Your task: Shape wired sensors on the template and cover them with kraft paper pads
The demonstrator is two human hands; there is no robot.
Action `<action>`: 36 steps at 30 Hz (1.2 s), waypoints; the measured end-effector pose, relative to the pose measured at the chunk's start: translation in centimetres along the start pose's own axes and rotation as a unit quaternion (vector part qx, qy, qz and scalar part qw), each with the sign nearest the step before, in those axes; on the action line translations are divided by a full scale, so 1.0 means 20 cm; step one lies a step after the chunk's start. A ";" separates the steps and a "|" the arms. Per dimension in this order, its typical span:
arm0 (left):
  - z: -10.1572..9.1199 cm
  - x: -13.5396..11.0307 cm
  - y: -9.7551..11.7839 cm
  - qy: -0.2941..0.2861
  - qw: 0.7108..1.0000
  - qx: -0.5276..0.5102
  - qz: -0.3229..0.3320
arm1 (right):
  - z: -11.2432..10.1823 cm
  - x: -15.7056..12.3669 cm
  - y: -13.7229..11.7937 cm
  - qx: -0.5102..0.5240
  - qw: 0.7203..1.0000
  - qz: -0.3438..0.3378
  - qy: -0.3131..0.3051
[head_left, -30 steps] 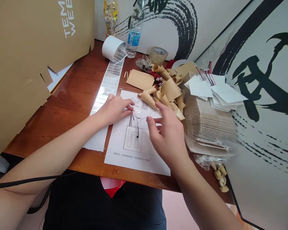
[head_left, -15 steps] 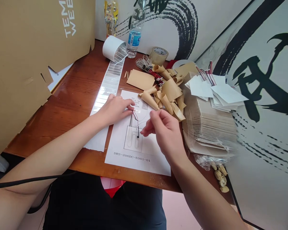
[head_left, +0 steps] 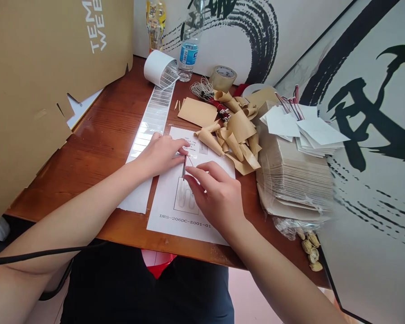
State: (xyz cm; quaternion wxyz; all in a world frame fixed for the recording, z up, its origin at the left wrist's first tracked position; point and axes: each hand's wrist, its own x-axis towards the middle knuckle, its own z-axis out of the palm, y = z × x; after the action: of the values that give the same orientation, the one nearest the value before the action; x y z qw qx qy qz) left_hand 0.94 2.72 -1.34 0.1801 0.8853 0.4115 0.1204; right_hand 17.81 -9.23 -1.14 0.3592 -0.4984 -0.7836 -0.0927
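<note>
Left hand [head_left: 165, 153] is clamped on wires [head_left: 184, 167] over printed sheet [head_left: 166, 202], likely steadying them; right hand [head_left: 219, 189] just beside, can't tell if gripping.

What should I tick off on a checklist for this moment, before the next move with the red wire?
1. Left hand at the red wire's upper end: ok; whether it grips, cannot tell.
2. Right hand gripping the wire: cannot tell; its fingertips are close to it.
3. Printed sheet flat on the table: ok, as far as visible.
4. Code on the sheet readable: ok, DRS-206DC-E001-01.
5. Sheet free of overlap: not ok; a kraft-paper curl covers part of its upper right.
6. Water bottle upright, apart from both hands: ok.
</note>
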 end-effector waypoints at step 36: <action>0.06 0.00 0.04 0.090 0.995 -0.033 0.000 | 0.04 -0.05 0.01 0.027 0.993 0.021 -0.115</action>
State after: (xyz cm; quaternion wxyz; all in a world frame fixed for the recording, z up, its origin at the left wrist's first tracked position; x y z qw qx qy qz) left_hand 1.99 1.94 -2.09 0.1713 0.8647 0.4214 0.2130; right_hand 17.87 -9.39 -2.34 0.2817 -0.5124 -0.8112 -0.0060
